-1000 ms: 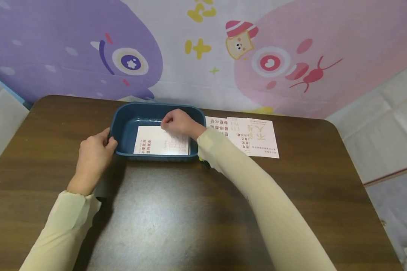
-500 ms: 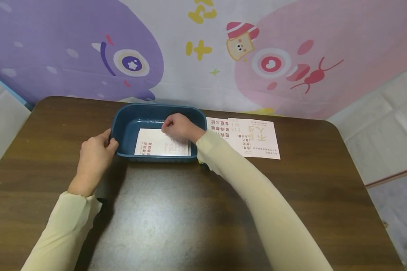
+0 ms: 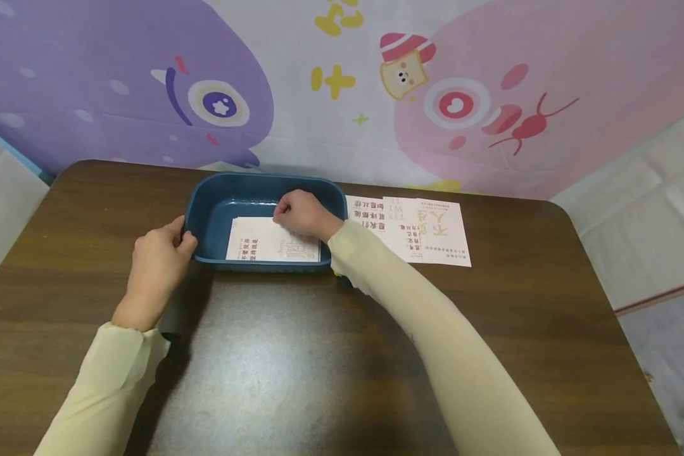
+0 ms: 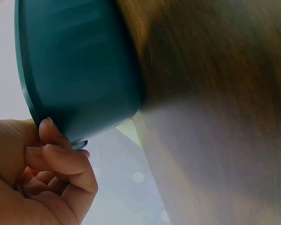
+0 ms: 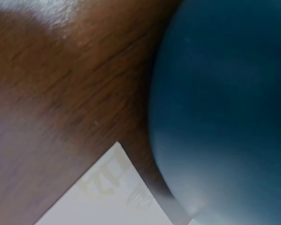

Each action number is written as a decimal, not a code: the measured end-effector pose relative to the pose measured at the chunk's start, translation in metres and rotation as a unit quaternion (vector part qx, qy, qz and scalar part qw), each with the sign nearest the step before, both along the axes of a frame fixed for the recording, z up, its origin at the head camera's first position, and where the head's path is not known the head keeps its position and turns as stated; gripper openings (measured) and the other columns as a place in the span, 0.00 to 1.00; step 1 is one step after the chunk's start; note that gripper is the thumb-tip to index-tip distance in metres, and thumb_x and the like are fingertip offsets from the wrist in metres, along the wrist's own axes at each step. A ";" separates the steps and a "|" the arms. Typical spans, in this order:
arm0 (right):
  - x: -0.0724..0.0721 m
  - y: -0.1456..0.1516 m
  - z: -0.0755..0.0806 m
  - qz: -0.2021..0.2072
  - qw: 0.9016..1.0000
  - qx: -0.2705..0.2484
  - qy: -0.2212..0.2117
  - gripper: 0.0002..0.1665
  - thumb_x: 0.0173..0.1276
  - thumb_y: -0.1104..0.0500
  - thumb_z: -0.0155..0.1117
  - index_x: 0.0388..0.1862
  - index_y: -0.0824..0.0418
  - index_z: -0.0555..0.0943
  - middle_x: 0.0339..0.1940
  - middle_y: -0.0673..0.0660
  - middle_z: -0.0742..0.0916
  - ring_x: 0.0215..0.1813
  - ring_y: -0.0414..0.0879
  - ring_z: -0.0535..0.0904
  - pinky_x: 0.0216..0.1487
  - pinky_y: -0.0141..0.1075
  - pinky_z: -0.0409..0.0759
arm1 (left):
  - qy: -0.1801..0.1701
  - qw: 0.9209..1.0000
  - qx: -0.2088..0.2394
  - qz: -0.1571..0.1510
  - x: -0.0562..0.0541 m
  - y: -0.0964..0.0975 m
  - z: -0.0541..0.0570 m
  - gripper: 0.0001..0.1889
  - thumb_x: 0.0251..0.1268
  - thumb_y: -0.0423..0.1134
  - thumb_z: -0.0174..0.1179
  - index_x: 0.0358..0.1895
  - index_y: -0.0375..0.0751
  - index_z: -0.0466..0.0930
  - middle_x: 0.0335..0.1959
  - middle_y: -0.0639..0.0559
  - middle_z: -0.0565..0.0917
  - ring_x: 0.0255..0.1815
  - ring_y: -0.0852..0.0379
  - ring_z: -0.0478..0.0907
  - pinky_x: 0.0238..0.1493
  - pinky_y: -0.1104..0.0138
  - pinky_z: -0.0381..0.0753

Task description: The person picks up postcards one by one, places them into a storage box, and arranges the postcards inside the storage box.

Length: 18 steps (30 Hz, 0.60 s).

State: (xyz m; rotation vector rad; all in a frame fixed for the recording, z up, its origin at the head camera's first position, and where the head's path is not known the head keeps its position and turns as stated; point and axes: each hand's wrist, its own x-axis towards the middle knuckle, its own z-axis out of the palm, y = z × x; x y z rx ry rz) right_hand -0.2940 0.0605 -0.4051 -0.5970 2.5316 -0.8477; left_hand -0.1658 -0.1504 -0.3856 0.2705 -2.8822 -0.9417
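A dark blue rectangular plastic bin [image 3: 205, 215] stands near the table's back edge. My left hand [image 3: 161, 259] grips its left rim between thumb and curled fingers; the left wrist view shows this hand [image 4: 61, 173] at the bin's outer corner. Inside the bin lie white printed cards [image 3: 262, 237], stacked slightly out of line. My right hand [image 3: 304, 212] reaches over the right side of the bin, thumb and fingertips together at the top card's far edge, pinching it. The exact contact is partly hidden. In the right wrist view this hand does not show.
Several overlapping printed cards [image 3: 439, 234] lie on the brown wooden table [image 3: 273, 361] just right of the bin. Behind the table hangs a cartoon-printed cloth [image 3: 330, 139], close to the bin's far side.
The top card has settled a little lower into the bin, and the right hand has come slightly down and nearer with it. The left hand has kept its hold on the rim.
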 end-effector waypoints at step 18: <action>0.001 0.000 0.001 0.011 0.999 0.023 0.033 0.10 0.67 0.57 0.57 0.38 0.60 0.83 0.36 0.53 0.84 0.33 0.42 0.74 0.37 0.30 0.72 | 0.002 1.000 -0.005 -0.002 -0.001 0.000 0.000 0.24 0.66 0.37 0.45 0.62 0.28 0.68 0.23 0.40 0.75 0.23 0.48 0.69 0.19 0.65 0.61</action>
